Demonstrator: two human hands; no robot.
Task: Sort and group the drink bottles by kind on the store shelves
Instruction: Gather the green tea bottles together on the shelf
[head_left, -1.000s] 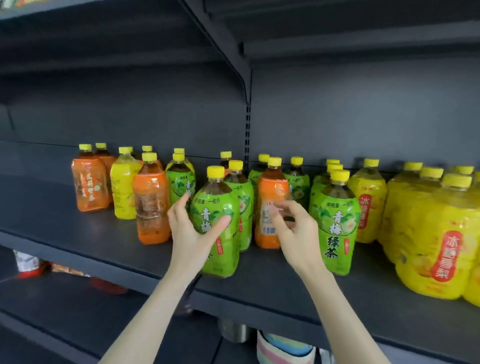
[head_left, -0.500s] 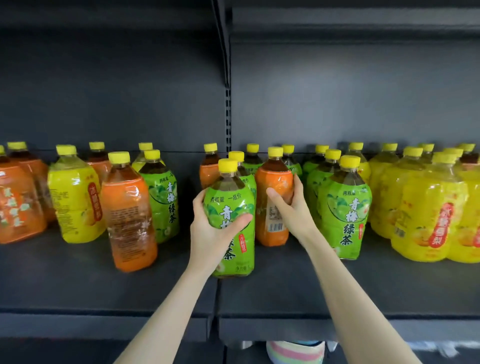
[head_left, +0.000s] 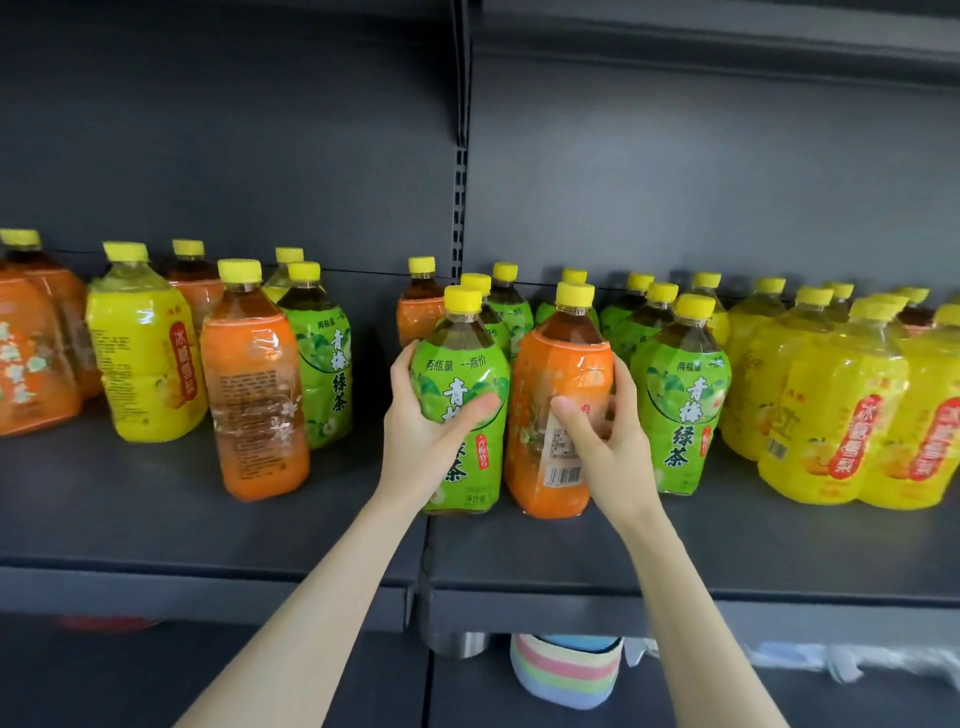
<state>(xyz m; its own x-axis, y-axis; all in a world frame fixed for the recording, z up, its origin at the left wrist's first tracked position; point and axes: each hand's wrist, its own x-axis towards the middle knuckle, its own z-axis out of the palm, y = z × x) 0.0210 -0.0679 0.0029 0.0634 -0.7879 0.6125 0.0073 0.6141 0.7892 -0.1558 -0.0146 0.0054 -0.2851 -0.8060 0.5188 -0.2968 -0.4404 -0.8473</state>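
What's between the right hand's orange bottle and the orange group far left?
The green bottle in the left hand, directly beside it; further left, a lone orange bottle, a second green bottle and a yellow bottle.

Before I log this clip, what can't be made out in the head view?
Head view only:
- Far-left orange bottles: cut off by the frame edge.
- Back-row bottles: labels hidden by the front row.
- Left hand grip on the green bottle, right hand grip on the held orange bottle: fingertips hidden behind them.
- Striped item below: top hidden by the shelf lip.
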